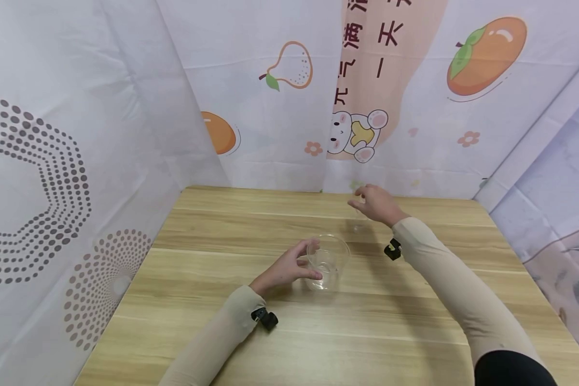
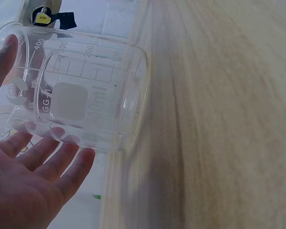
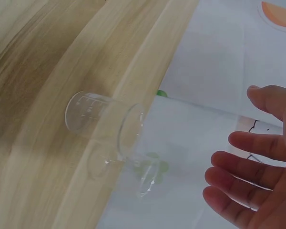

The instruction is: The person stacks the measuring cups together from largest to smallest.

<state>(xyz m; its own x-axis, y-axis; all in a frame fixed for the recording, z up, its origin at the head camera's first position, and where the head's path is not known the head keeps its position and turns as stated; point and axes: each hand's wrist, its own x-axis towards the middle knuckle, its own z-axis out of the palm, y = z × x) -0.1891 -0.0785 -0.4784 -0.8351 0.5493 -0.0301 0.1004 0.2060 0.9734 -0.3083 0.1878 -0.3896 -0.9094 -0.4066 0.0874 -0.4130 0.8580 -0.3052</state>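
In the head view a large clear glass beaker [image 1: 335, 262] stands on the table, marked 500 ml in the left wrist view. My left hand [image 1: 289, 266] holds it from the left, thumb on the near side and fingertips against the glass on the far side. My right hand [image 1: 375, 203] hovers by the table's back edge, fingers spread and gently bent, with nothing in it. Two smaller clear glasses, a graduated beaker [image 3: 88, 112] and a fainter glass [image 3: 100, 162], stand close together and apart from those fingers in the right wrist view.
The wood-grain table [image 1: 212, 300] carries the glassware. A printed white curtain [image 1: 251, 145] hangs right behind its back edge. A dotted white cloth [image 1: 140, 134] hangs along the left side, and another cloth [image 1: 559, 214] on the right.
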